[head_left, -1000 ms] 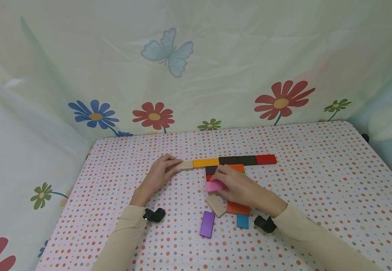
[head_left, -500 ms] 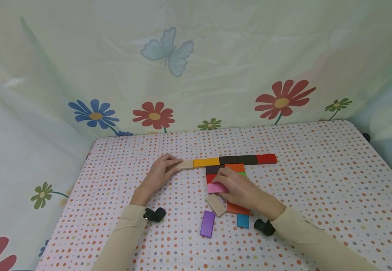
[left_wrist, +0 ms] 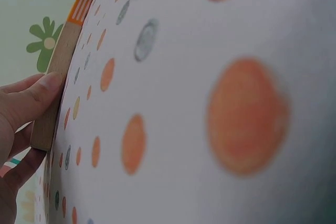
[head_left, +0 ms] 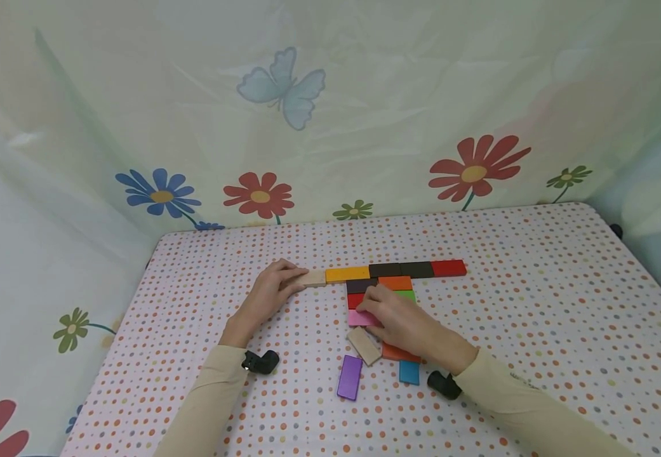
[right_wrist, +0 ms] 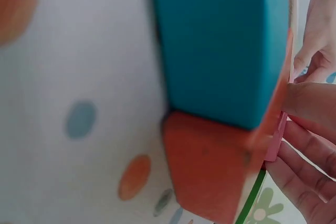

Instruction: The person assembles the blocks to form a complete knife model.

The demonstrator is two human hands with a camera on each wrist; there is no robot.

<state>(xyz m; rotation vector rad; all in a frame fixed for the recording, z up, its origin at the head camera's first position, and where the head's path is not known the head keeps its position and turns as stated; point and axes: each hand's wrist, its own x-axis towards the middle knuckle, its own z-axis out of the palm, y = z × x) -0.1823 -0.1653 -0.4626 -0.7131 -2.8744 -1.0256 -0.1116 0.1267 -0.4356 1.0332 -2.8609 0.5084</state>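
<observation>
My left hand (head_left: 270,293) pinches a plain wooden block (head_left: 313,278) at the left end of a row; in the left wrist view its thumb lies on the wooden block (left_wrist: 62,51) with fingers beneath. A yellow block (head_left: 346,274), two dark blocks and a red block (head_left: 449,268) continue that row rightward. My right hand (head_left: 410,320) pinches a pink block (head_left: 357,317) just below a second red block (head_left: 355,301). Above these sit a dark block (head_left: 360,287) and an orange block (head_left: 395,283). A green block (head_left: 407,295) is partly hidden by the right hand.
Nearer the body lie a loose wooden block (head_left: 364,346), a purple block (head_left: 350,377), an orange-red block (head_left: 400,352) and a blue block (head_left: 409,372). The dotted table (head_left: 524,285) ends against a flowered cloth (head_left: 364,139) at the back.
My right hand has shifted slightly toward the body with the pink block, which now lies level below the red one. More of the red and green blocks shows. The left hand stays put.
</observation>
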